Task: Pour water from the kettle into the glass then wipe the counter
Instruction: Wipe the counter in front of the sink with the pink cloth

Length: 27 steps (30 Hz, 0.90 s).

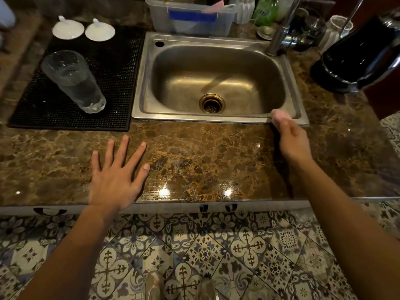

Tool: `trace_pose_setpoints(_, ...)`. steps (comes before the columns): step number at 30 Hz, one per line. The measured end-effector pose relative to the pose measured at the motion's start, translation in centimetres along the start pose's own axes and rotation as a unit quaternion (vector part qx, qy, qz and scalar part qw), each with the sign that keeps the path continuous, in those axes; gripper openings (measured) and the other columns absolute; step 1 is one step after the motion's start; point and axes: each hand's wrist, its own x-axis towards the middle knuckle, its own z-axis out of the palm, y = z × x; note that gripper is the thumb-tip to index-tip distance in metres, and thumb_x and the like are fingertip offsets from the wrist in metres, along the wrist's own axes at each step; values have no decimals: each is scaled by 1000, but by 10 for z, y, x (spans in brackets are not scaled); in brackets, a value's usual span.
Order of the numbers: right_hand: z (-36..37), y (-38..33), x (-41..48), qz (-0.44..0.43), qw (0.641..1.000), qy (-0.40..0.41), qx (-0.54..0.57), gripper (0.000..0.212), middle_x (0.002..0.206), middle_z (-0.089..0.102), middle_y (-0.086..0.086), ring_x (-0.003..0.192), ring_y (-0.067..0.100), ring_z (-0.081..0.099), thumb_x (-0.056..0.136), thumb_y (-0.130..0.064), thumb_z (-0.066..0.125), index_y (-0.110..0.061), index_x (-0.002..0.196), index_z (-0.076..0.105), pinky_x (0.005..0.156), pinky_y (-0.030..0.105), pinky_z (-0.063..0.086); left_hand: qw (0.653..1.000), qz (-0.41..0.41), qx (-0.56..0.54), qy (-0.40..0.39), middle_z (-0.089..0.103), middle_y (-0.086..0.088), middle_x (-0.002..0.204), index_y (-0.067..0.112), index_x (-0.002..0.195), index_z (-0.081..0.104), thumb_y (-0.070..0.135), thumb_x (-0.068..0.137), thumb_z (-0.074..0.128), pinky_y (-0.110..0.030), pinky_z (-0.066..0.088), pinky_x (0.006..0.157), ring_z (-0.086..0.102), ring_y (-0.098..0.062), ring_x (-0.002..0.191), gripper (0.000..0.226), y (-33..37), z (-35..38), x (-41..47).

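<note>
A tall clear glass (73, 80) with water in it stands on a black rubber mat (65, 109) left of the sink. The black kettle (359, 55) stands on the counter at the far right. My left hand (118, 176) lies flat on the brown marble counter (205, 161), fingers spread, holding nothing. My right hand (292, 141) is blurred near the sink's front right corner and grips a small pink cloth (278, 115) that touches the sink rim.
A steel sink (216, 118) fills the middle, with a tap (279, 37) at its back right. Behind it stand a clear plastic tub (190, 20), bottles and white ribbed cups. Two white lids (68, 29) lie at the mat's far end. Patterned floor tiles lie below.
</note>
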Motion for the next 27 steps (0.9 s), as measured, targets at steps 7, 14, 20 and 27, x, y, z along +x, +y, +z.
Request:
trace_pose_setpoints(7, 51, -15, -23, -70, 993, -42, -81, 44, 145, 57, 17, 133, 33, 52, 112, -34, 33, -11, 142, 55, 99, 30, 33, 1000, 4, 1, 2, 0, 3, 175, 50, 161, 6, 68, 99, 11, -60, -1, 126, -4, -28, 161, 65, -1, 1, 1)
trace_pose_setpoints(14, 102, -49, -51, -140, 975, -142, -95, 43, 146, 57, 13, 135, 29, 50, 112, -32, 34, -11, 140, 59, 101, 30, 34, 1000, 1, 3, -1, -4, 4, 174, 51, 161, 3, 69, 98, 7, -59, -3, 126, -7, -27, 160, 65, 0, 0, 1)
trace_pose_setpoints(20, 135, -62, -93, -181, 953, -232, -73, 41, 149, 56, 9, 137, 24, 48, 112, -29, 35, -13, 138, 61, 102, 26, 30, 1000, -4, 7, -5, -9, 5, 174, 51, 160, -1, 69, 98, 6, -58, -5, 126, -11, -26, 160, 65, 1, -1, 1)
trace_pose_setpoints(27, 132, -60, -135, -138, 936, -325, -1, 35, 123, 71, -2, 111, 19, 65, 110, -29, 40, -20, 124, 71, 96, 30, 49, 1000, -3, 0, -3, -11, 5, 173, 51, 160, 0, 69, 99, 7, -58, -5, 126, -12, -26, 160, 65, 0, -1, 1)
